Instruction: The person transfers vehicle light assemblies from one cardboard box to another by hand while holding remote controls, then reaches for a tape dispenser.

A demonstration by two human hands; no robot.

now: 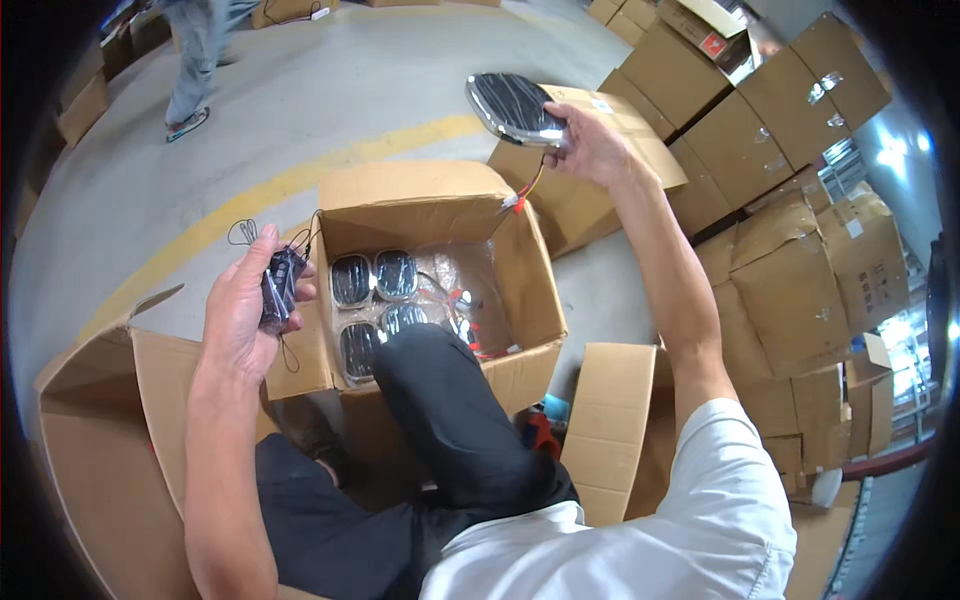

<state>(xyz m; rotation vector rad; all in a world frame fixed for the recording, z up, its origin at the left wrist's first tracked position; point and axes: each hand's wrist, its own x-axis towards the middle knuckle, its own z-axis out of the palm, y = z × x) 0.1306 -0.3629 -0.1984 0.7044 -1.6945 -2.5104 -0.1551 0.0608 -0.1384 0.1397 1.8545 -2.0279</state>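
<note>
The right hand (590, 145) is raised, gripping a flat oval black lamp (513, 105) whose red wires (522, 195) dangle above the open carton (440, 190). The left hand (243, 310) is closed round a small dark device (281, 287) with thin wires, beside the carton's left flap. More lamps (372, 280) lie inside, wrapped in plastic.

The oval lamp panel (513, 106) raised at far right looks like glossy dark plastic with a shiny chrome-like rim. The small black device (279, 288) at left is smooth, slightly shiny plastic. The open box (430, 205) is matt brown cardboard, lined with crinkly clear plastic film (470, 275). The floor (330, 90) is smooth grey concrete.
</note>
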